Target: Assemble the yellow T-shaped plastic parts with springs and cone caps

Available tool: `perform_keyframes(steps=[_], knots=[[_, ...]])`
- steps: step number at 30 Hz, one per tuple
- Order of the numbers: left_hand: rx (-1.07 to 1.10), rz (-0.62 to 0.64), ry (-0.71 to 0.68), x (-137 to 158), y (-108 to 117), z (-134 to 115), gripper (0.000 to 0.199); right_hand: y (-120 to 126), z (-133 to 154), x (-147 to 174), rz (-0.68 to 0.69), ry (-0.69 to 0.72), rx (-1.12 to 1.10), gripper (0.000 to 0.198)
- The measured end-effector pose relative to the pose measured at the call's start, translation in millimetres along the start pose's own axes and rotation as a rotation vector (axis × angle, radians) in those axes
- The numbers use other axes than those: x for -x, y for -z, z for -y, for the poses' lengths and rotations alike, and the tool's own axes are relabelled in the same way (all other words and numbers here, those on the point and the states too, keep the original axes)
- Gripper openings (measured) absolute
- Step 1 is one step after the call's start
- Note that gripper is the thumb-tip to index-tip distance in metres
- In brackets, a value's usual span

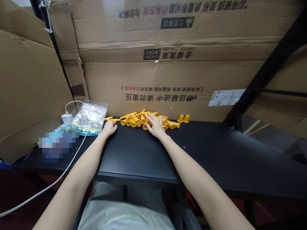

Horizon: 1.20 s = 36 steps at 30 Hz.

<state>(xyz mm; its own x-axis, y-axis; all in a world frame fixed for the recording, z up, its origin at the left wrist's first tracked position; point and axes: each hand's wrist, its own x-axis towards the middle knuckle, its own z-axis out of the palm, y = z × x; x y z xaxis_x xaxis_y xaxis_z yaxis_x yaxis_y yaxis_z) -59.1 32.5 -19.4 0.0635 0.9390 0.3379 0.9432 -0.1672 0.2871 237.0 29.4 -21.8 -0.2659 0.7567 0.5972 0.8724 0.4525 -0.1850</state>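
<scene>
A heap of yellow plastic pieces (133, 120) lies along the back of the black table, some with round, hollow, flared ends and some with T-shaped bars. My right hand (156, 126) rests on the right part of this heap, fingers spread and holding nothing that I can see. To the left of the heap, my left hand (110, 127) has its fingers curled at a yellow T-shaped piece (116, 120), whose ends stick out past the knuckles. How the fingertips grip it is hidden. Two yellow cup-shaped pieces (183, 118) stand upright, apart from the heap, on its right.
Cardboard with printed text (148, 73) walls off the back, and another cardboard panel (26, 83) stands at left. A clear plastic bag (90, 115), a white plug (67, 118) and a white cable (69, 166) are on the left side. The black table (136, 156) has its front edge before my lap.
</scene>
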Motion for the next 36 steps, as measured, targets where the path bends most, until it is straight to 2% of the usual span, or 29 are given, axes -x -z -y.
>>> perform_keyframes(steps=[4,10,16,20,24,31,36], knots=[[0.001,-0.017,-0.051,1,-1,1,0.004,0,0,0,0.000,-0.002,-0.001,0.053],[0.034,-0.060,-0.010,4,0,0,0.018,-1,-1,0,-0.018,0.005,-0.010,0.052],[0.125,-0.259,0.030,5,4,-1,0.018,-1,-2,0,-0.025,0.003,-0.019,0.052],[0.267,-0.390,0.005,5,8,-5,0.018,0,-1,1,-0.028,0.003,-0.030,0.051],[0.411,-0.476,0.044,7,14,-12,0.018,0,-1,0,-0.030,-0.008,-0.036,0.051],[0.466,-0.523,0.087,9,23,-19,0.019,-1,-2,0,-0.065,-0.006,-0.067,0.049],[0.420,-0.472,0.064,8,21,-21,0.026,0,-1,0,-0.066,0.005,-0.061,0.049]])
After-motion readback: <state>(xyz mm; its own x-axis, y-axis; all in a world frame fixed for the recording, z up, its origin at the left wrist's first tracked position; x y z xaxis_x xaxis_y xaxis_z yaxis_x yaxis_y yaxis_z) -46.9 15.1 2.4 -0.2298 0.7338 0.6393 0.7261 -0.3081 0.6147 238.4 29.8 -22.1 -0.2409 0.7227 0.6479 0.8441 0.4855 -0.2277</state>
